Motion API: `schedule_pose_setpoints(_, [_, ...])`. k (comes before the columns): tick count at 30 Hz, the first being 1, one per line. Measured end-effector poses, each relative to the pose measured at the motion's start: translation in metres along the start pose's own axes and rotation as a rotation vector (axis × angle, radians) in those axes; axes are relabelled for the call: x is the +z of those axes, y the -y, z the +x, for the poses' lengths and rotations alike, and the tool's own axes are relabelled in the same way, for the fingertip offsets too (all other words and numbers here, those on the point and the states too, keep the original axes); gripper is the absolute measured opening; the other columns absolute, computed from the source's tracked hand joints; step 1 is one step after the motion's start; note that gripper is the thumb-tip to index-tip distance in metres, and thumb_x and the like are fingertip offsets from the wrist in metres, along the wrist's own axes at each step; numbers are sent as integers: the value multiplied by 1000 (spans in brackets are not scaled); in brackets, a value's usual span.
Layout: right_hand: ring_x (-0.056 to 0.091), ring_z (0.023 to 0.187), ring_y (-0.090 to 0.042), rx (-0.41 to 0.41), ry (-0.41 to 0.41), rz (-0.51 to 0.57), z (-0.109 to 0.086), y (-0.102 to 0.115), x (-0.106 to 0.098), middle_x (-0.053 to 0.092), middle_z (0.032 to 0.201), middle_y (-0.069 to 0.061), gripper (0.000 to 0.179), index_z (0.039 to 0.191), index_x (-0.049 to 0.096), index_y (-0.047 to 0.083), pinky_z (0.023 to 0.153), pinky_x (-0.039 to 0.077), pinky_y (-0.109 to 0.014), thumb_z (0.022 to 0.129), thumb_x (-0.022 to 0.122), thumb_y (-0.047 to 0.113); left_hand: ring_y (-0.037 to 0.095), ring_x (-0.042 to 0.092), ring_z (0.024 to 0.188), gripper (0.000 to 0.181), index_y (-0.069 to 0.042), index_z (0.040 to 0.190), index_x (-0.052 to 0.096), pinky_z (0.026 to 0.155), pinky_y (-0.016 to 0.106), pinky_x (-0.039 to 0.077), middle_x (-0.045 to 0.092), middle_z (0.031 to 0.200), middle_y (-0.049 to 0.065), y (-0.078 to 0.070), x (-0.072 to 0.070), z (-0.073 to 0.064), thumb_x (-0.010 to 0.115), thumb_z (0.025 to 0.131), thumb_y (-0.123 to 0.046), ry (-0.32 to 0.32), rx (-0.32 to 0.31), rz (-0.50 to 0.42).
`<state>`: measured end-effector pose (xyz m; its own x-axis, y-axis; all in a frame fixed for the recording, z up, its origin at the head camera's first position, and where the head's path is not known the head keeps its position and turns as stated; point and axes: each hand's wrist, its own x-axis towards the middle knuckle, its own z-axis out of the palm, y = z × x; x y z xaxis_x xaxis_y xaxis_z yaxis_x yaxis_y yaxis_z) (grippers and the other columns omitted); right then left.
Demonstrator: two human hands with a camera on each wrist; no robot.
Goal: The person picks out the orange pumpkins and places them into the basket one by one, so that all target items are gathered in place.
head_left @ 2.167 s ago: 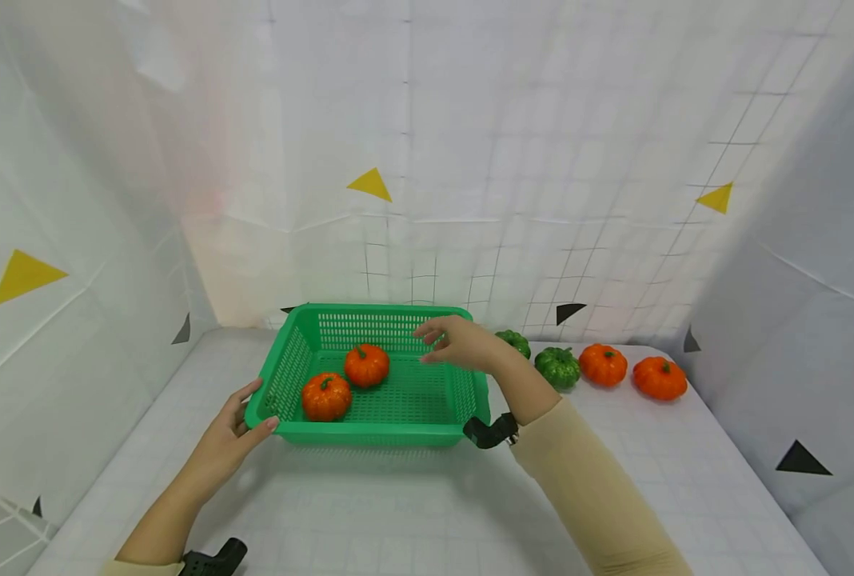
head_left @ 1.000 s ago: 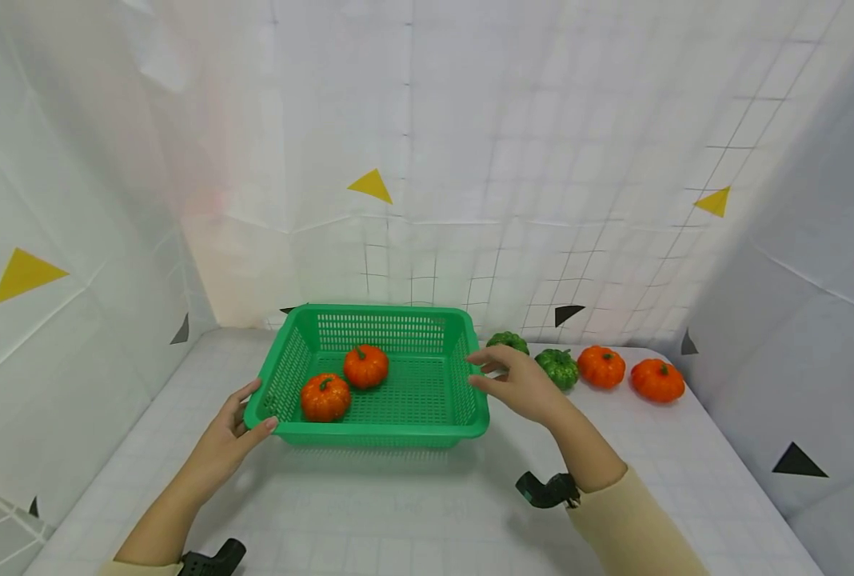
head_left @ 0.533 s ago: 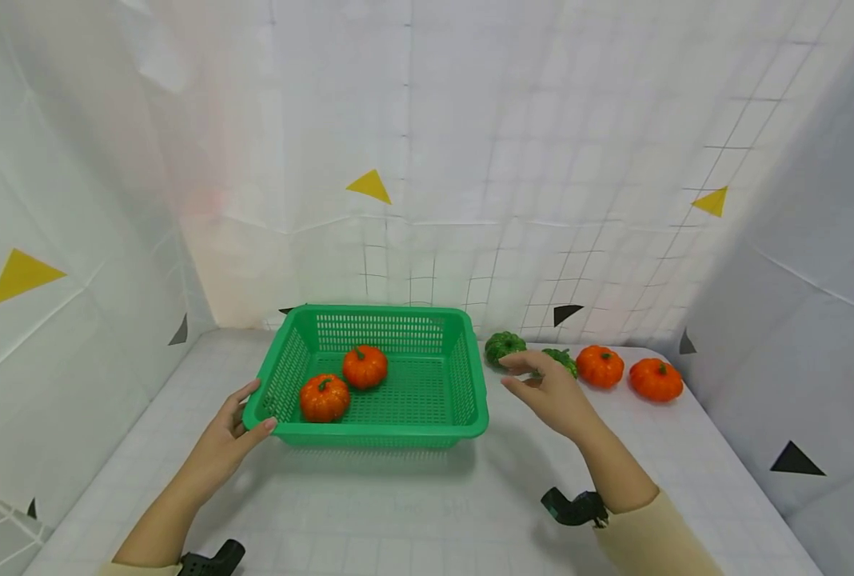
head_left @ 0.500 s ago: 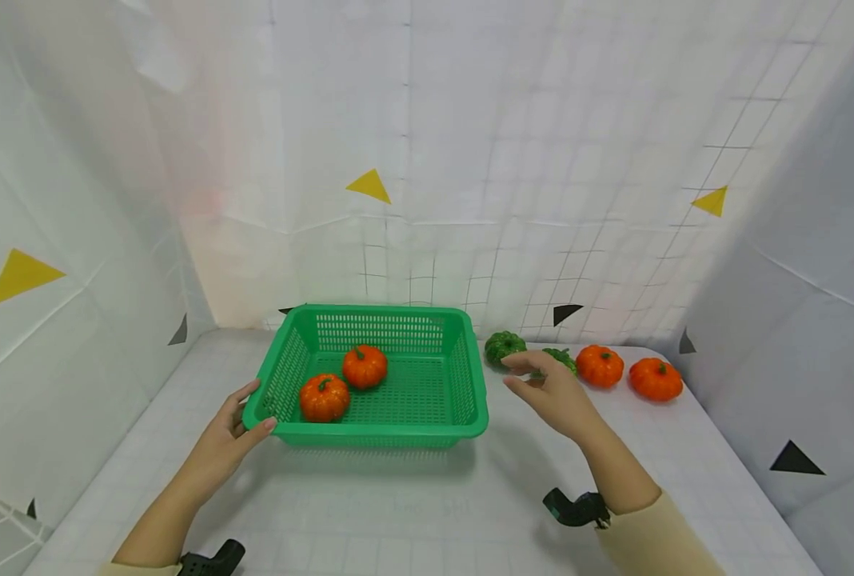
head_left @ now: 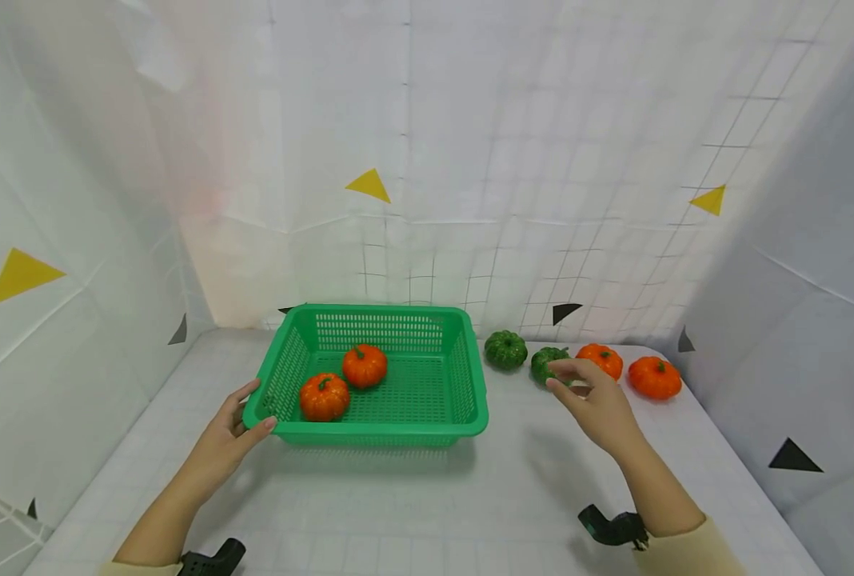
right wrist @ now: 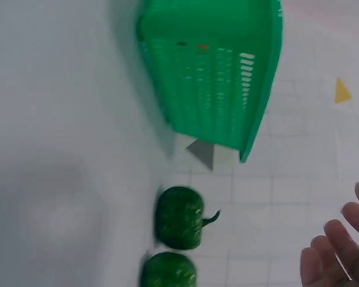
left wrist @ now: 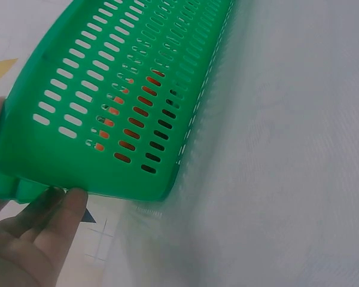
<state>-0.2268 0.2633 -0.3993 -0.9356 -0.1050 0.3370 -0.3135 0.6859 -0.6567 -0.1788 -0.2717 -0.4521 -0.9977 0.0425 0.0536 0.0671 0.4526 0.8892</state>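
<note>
Green pumpkin [head_left: 540,369] sits on the table [head_left: 413,504] to the right of the basket [head_left: 384,430], with a nearer green 1 [head_left: 505,350] between it and the basket. Right hand [head_left: 601,410] hangs beside it, thumb and fingers loosely bent with a gap between them, holding nothing; in the right wrist view the fingers stand clear of the pumpkins. Left hand [head_left: 229,436] grips the basket at its near left corner, thumb over the rim. Farther right of the basket sit 2 orange pumpkins, the closer [head_left: 604,356] partly behind the right hand and the outer [head_left: 655,378] in plain sight; 2 more, a rear [head_left: 365,366] and a front [head_left: 324,398], lie inside the basket.

By its gloss, the green pumpkin is probably a light, stiff imitation, hard to bruise but somewhat slippery and apt to roll if nudged. Best hold is likely across opposite sides at its widest, thumb and fingertips bedded in the ribs; the stem looks too thin to lift by. The slotted plastic basket should be light and slightly springy, so the rim is its firmest place to hold.
</note>
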Motion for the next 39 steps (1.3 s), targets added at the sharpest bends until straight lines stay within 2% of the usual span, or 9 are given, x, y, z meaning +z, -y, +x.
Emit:
schedule_pose_setpoints(3, [63, 107, -31, 24, -49, -12, -7, -14, -5, 67, 116, -13, 34, 124, 66, 5, 88, 54, -31, 98, 68, 27, 45, 44, 134, 81, -10, 161, 10, 100, 47, 46, 32, 152, 34, 0, 0, 0, 62, 101, -30, 4, 1, 1])
schedule_pose_setpoints(7, [62, 104, -21, 45, -102, -28, -14, -33, -12, 67, 116, -13, 36, 122, 67, 5, 79, 44, -7, 99, 66, 33, 44, 44, 133, 82, -10, 161, 10, 98, 40, 48, 32, 152, 33, -1, -1, 1, 62, 101, -29, 7, -3, -9])
schedule_pose_setpoints(12, [60, 106, -26, 94, -142, -52, -17, -55, -23, 66, 116, -15, 39, 123, 65, 2, 77, 38, -2, 100, 64, 33, 44, 44, 133, 82, -9, 161, 11, 95, 33, 48, 32, 152, 33, 0, -1, 1, 63, 101, -30, 1, -4, -15])
schedule_pose_setpoints(15, [60, 108, -32, 128, -158, -76, -19, -68, -26, 65, 118, -17, 40, 125, 64, 1, 77, 38, -2, 100, 63, 32, 44, 44, 133, 81, -9, 160, 11, 96, 34, 48, 33, 151, 33, 0, -1, 0, 62, 101, -30, 1, -2, -14])
schedule_pose_setpoints(21, [59, 109, -35, 180, -194, -113, -19, -92, -32, 66, 119, -21, 46, 127, 63, -1, 75, 40, -7, 102, 59, 37, 44, 45, 132, 81, -9, 161, 11, 96, 35, 49, 33, 151, 33, 0, -1, 0, 62, 101, -30, 5, -1, -11])
schedule_pose_setpoints(26, [59, 108, -34, 255, -240, -117, -16, -111, -40, 65, 119, -21, 47, 129, 62, -2, 71, 41, -10, 102, 58, 37, 45, 45, 133, 82, -10, 161, 11, 95, 36, 49, 31, 153, 33, -1, -1, 1, 62, 101, -31, 8, -5, -12])
schedule_pose_setpoints(33, [55, 111, -38, 353, -279, -128, -8, -135, -44, 60, 123, -25, 47, 132, 59, -3, 69, 42, -21, 102, 59, 33, 43, 45, 132, 81, -10, 161, 11, 95, 33, 48, 33, 152, 32, 0, -1, 1, 62, 101, -31, 8, 1, -21])
schedule_pose_setpoints(39, [55, 114, -42, 398, -316, -127, -4, -152, -46, 60, 125, -29, 44, 131, 59, -5, 82, 44, -40, 101, 59, 27, 43, 46, 132, 82, -10, 161, 11, 95, 34, 49, 33, 152, 32, 0, -1, 1, 62, 101, -31, 7, -1, -18])
